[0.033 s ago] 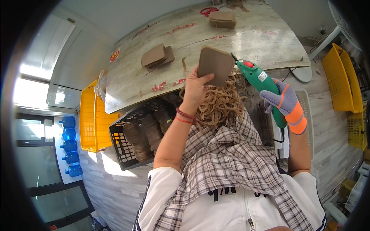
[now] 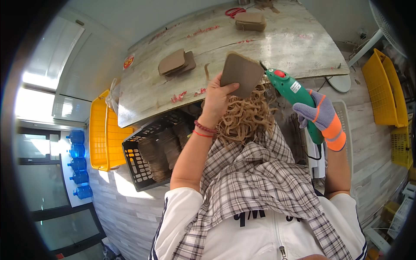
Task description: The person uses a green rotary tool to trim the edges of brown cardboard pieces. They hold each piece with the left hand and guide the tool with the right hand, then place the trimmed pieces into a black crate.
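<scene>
Left hand holding brown pad, right hand — green tool

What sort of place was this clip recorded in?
Probably a small workshop: the gloved right hand holds a corded green tool, curled brown strips lie heaped by the worktable, and a black crate holds stacked flat pieces.

A plaid apron, white zip top, 2 red bracelets and purple-orange glove on the right hand are worn
</scene>
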Demonstrator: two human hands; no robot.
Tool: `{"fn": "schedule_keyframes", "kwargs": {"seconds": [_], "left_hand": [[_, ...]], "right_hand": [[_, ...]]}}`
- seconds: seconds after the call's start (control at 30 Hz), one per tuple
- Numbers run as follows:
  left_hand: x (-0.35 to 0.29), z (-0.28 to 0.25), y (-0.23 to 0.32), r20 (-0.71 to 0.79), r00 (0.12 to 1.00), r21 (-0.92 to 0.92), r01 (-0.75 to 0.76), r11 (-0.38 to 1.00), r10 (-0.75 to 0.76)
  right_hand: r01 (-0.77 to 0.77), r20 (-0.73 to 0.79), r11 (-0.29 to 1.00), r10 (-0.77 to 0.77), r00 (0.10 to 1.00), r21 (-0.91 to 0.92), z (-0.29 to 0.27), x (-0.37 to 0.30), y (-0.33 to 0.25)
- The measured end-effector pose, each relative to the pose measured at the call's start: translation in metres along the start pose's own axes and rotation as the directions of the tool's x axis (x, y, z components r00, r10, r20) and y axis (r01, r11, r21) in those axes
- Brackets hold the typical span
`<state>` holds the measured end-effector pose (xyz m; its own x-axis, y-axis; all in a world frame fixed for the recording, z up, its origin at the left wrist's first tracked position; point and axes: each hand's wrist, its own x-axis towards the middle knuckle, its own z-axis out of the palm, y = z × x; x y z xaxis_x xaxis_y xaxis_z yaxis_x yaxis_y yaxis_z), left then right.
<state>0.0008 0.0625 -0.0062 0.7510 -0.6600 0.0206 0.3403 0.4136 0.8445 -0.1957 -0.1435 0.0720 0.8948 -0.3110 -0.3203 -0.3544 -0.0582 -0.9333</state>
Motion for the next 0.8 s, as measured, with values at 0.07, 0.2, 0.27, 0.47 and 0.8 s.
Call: {"fn": "schedule_keyframes", "kwargs": {"seconds": [0.07, 0.2, 0.27, 0.47, 0.8], "left_hand": [[0.002, -0.011, 0.011, 0.039, 0.997, 0.094, 0.069, 0.993, -0.073], [0.000, -0.016, 0.024, 0.072, 0.976, 0.233, 0.182, 0.955, -0.204], [-0.003, -0.018, 0.023, 0.073, 0.966, 0.262, 0.222, 0.939, -0.248], [-0.009, -0.023, 0.019, 0.071, 0.950, 0.327, 0.267, 0.907, -0.305], [-0.001, -0.049, 0.048, -0.115, 0.993, 0.323, 0.056, 0.945, -0.020]], "right_hand": [[0.013, 0.040, 1.000, -0.013, 0.999, -0.015, 0.000, -0.004, -0.003], [0.048, 0.083, 0.998, -0.045, 0.995, -0.030, 0.005, -0.001, 0.003], [0.041, 0.060, 0.999, -0.039, 0.997, -0.028, 0.012, 0.002, 0.000], [0.041, 0.083, 0.999, -0.041, 0.996, -0.006, 0.021, 0.017, 0.000], [-0.029, 0.178, 1.000, 0.027, 0.984, 0.007, 0.024, 0.026, 0.000]]}}
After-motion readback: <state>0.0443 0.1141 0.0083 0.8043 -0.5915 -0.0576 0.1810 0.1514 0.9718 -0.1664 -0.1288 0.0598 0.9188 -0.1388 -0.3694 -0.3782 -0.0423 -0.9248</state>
